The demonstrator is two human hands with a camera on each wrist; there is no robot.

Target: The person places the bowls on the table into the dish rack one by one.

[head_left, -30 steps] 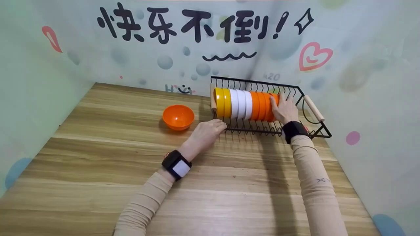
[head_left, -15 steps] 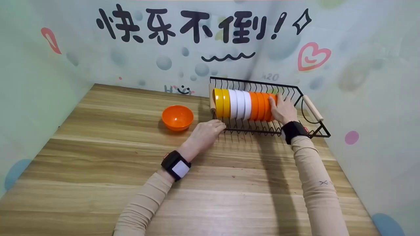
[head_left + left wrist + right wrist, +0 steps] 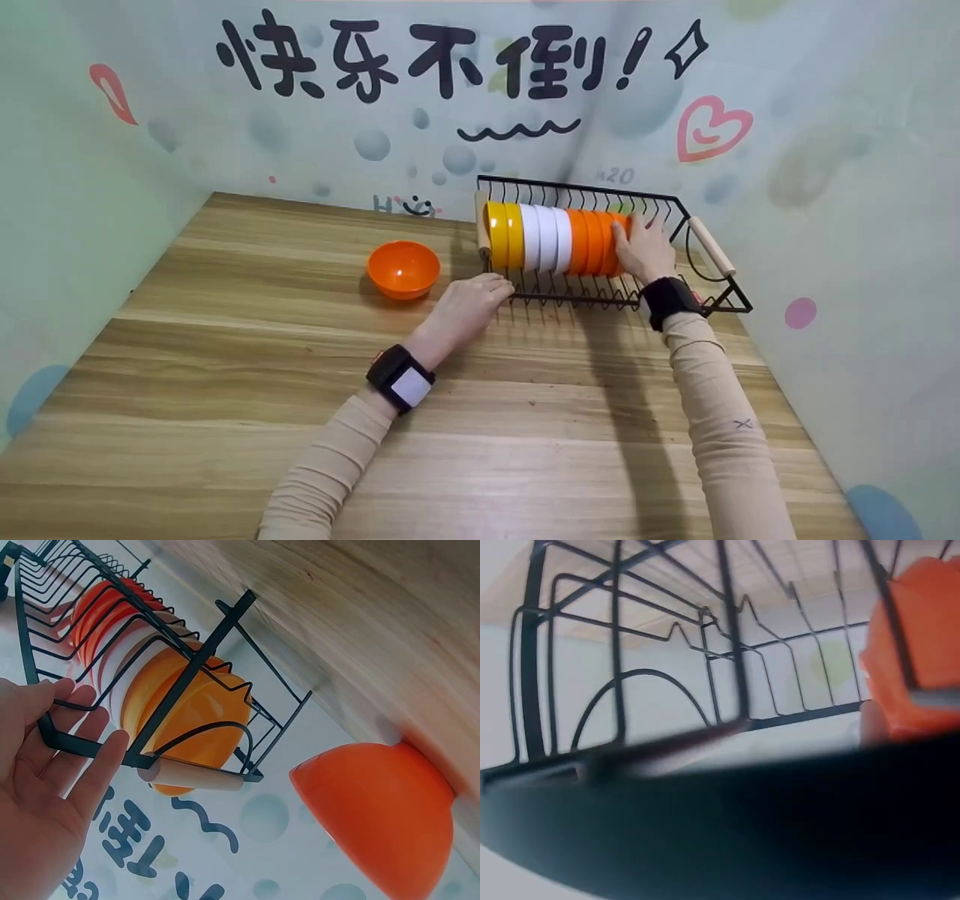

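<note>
On rack [image 3: 570, 296], hands [image 3: 643, 251] steadying bowls [image 3: 559, 238]

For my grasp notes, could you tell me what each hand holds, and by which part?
The left hand touches the dish rack at its front left corner rail. The right hand rests against the end orange bowl of the row.
</note>
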